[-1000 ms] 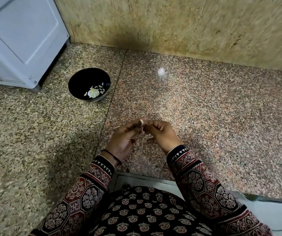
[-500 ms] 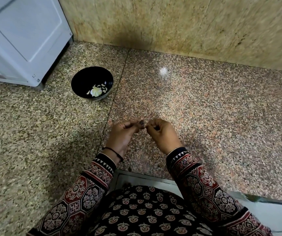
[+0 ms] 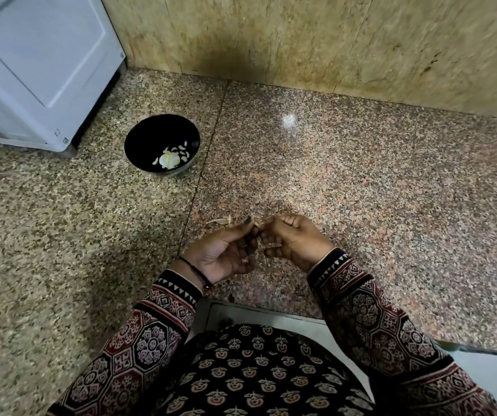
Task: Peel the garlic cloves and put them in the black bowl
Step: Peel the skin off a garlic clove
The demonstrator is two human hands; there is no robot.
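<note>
The black bowl stands on the granite counter at the far left, and a garlic bulb piece with several peeled cloves lies inside it. My left hand and my right hand meet fingertip to fingertip over the counter, in front of my body. Together they pinch a small garlic clove, which the fingers mostly hide. My left palm faces up. A strip of dry peel lies on the counter just beyond my left fingertips.
A white appliance stands at the back left, close to the bowl. A stone wall runs along the back of the speckled counter. The counter's front edge is against my body.
Both hands have stayed joined on the clove and turned a little, so the left palm now faces up. The bowl has not moved.
</note>
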